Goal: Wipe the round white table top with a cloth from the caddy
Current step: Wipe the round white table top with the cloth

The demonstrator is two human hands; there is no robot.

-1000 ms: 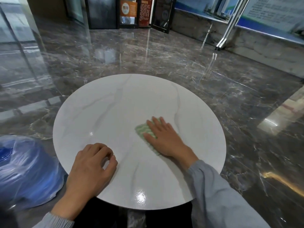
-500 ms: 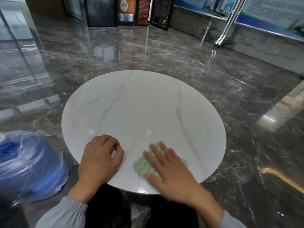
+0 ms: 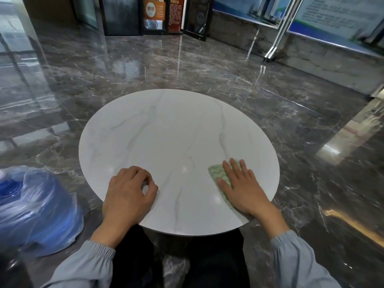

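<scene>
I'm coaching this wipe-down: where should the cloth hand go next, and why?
Probably push the right hand and green cloth forward over the far half of the table top: the cloth lies flat under straight fingers by the near right edge, while the left hand rests curled at the near left.

The right hand (image 3: 243, 190), flat on the cloth (image 3: 217, 173), has changed position on the table top (image 3: 166, 132). One second earlier it lay near the centre. Half a second earlier it lay at the near edge, just right of the middle. It now lies at the near right, close to the right rim. The cloth has travelled with it under the palm.
</scene>
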